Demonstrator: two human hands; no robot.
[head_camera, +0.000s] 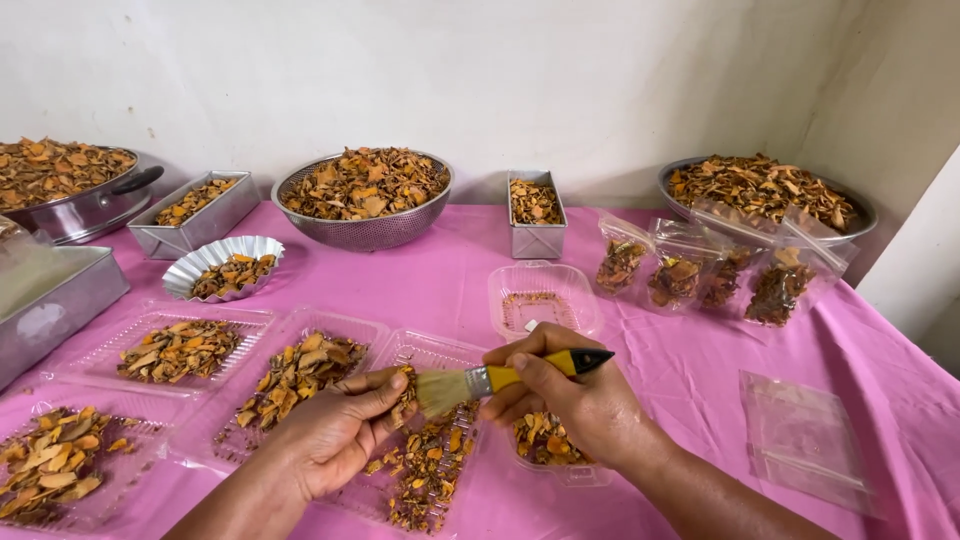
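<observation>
While a dried chip (405, 385) is pinched in the left hand (335, 435), fingers closed on it, a brush (505, 378) is clasped in the right hand (570, 395) with its bristles laid against the chip. Cleaning of the piece appears to be in hand; a light, steady stroke is called for so crumbs fall into the clear tray (440, 350) beneath. More trays, metal bowls (362, 232) and filled bags (675, 275) are spread over a pink cloth (680, 370) before a white wall.

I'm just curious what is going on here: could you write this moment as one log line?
right hand: holds yellow-handled brush | left hand: holds dried piece at bristles | below: clear tray | surface: pink cloth
</observation>
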